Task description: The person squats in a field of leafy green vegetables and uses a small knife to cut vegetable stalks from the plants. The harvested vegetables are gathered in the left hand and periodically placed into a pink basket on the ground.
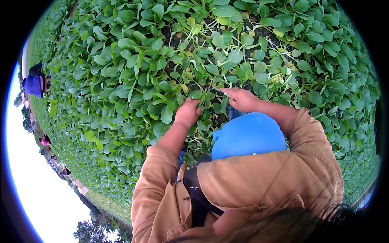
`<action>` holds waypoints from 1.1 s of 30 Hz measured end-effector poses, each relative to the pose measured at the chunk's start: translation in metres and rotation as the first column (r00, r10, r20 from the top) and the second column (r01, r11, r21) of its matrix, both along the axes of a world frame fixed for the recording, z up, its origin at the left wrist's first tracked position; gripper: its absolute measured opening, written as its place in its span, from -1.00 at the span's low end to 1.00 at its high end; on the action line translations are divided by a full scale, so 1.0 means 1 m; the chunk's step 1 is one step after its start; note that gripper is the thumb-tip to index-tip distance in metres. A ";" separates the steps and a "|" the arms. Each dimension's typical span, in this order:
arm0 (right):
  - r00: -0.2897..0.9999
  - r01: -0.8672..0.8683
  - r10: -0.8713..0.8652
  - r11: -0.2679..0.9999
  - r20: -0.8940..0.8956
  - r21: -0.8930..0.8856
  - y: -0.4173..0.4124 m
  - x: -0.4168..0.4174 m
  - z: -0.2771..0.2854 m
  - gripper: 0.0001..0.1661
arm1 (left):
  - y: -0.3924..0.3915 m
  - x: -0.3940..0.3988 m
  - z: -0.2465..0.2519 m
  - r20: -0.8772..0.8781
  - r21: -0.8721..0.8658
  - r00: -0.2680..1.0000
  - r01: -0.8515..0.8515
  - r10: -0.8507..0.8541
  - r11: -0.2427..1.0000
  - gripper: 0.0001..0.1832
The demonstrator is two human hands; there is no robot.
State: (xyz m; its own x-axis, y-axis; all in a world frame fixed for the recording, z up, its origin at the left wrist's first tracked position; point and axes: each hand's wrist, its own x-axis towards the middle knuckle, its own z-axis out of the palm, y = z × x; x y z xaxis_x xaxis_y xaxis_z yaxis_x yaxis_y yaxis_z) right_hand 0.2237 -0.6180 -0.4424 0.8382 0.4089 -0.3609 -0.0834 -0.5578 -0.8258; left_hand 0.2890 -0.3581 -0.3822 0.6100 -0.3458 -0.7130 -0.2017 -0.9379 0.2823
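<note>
My left hand reaches in among broad-leaved green plants at the middle of the view, its fingers partly behind leaves. Whether it grips a stem cannot be made out. To its right, my right hand is closed on a small knife, whose thin blade points left, low over the plants between the hands. The knife's handle is mostly hidden in the hand. Small leafy plants and pale stems lie or stand loosely beyond both hands, with dark soil showing between them.
My knee in blue cloth is just below my right hand, with a dark blue shoe tip beside it. Dense leafy plants surround me. A person in purple is bent over at the far left; others are farther off.
</note>
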 end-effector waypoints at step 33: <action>0.955 -0.291 0.278 0.944 -0.101 -0.152 0.031 0.043 -0.021 -0.25 | 0.026 -0.022 -0.026 0.145 -0.012 0.989 0.017 -0.015 1.000 -0.82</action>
